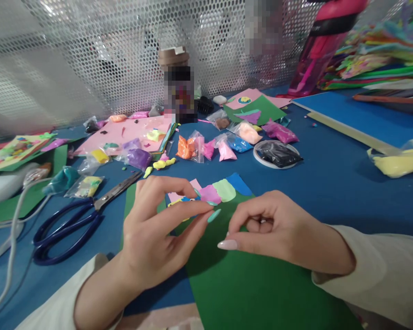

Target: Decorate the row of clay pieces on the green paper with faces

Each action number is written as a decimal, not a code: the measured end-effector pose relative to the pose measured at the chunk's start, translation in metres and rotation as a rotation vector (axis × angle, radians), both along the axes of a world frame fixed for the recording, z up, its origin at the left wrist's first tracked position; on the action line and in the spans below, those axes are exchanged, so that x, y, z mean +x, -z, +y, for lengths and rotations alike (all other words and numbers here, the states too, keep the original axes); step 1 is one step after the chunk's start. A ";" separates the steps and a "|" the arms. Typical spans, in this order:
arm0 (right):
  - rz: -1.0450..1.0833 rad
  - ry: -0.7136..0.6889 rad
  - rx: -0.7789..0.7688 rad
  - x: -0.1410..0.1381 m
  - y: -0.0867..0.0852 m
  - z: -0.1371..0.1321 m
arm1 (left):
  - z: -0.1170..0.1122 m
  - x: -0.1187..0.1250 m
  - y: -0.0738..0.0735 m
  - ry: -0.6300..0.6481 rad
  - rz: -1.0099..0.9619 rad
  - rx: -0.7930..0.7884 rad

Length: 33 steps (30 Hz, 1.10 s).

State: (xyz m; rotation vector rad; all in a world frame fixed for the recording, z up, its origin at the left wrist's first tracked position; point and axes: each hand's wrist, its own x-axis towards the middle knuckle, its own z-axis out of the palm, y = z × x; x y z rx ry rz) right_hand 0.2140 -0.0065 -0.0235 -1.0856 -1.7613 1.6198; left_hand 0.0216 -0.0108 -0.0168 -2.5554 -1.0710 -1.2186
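Note:
Over a green paper sheet (261, 284), my left hand (161, 224) is closed, thumb and fingertips drawn together. Anything between them is too small to make out. My right hand (271, 231) faces it a short way off, index finger curled against the thumb in a pinch; what it holds, if anything, is hidden. Just beyond the fingertips, flattened modelling clay lies on the sheet: a purple patch (210, 194), a light green patch (224, 190) and a blue patch (239, 183). Pink and yellow pieces beside them are partly covered by my left hand.
Scissors (86, 211) and a white cable (15, 229) lie at left. Several clay bags, including an orange one (189, 147), spread behind the sheet. Black clay sits on a round lid (261, 162). A lidded cup (179, 91) and pink bottle (321, 50) stand by the perforated metal screen (106, 55).

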 end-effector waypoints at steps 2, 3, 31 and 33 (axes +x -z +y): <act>0.020 -0.018 -0.029 -0.001 0.000 0.000 | 0.000 -0.001 0.000 0.017 0.017 0.002; 0.025 -0.028 -0.043 -0.001 -0.001 0.000 | -0.001 -0.001 0.000 0.024 0.019 0.006; -0.027 -0.084 0.012 -0.001 0.000 0.000 | 0.000 -0.003 0.004 0.092 -0.013 0.020; -0.032 -0.096 0.000 -0.001 0.000 0.000 | 0.000 -0.003 0.004 0.102 0.007 0.025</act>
